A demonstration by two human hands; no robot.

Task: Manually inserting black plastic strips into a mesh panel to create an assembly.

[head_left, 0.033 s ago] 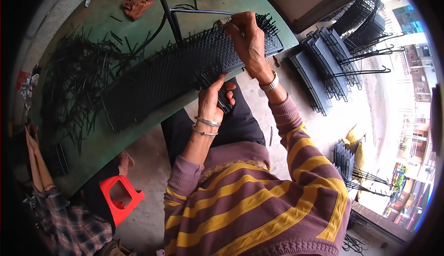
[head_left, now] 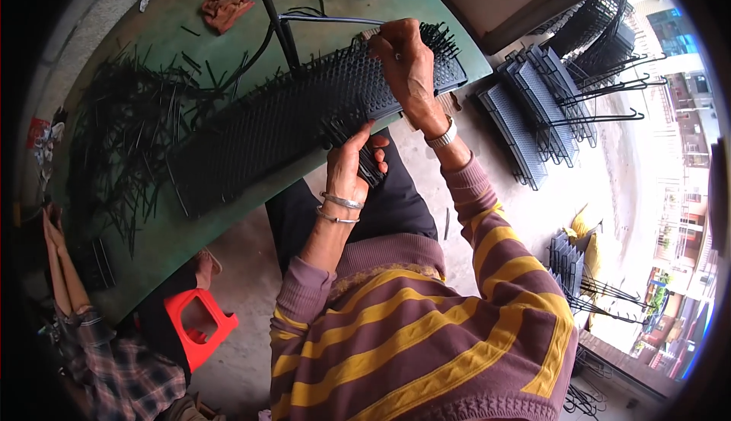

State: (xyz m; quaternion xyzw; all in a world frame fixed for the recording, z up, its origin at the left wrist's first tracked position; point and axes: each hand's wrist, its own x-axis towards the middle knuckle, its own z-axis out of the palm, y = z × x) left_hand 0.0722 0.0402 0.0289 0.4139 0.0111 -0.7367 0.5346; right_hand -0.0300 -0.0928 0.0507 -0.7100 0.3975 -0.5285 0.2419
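Note:
A long black mesh tray [head_left: 266, 120] lies aslant across the green table, with many short black strips [head_left: 438, 36] standing up along its far edge. My left hand [head_left: 346, 166] is closed around a bundle of thin black strips [head_left: 368, 168] at the tray's near edge. Over the right part of the tray, my right hand [head_left: 411, 74] has its fingers pinched together by the far edge. What those fingertips hold is hidden from view.
Loose black strips [head_left: 126, 128] are heaped on the table [head_left: 164, 257] at left. A dark metal post [head_left: 278, 17] rises behind the tray. At lower left are another person's arms [head_left: 59, 265] and a red stool [head_left: 199, 330]. Black mesh racks [head_left: 525, 109] stand on the floor at right.

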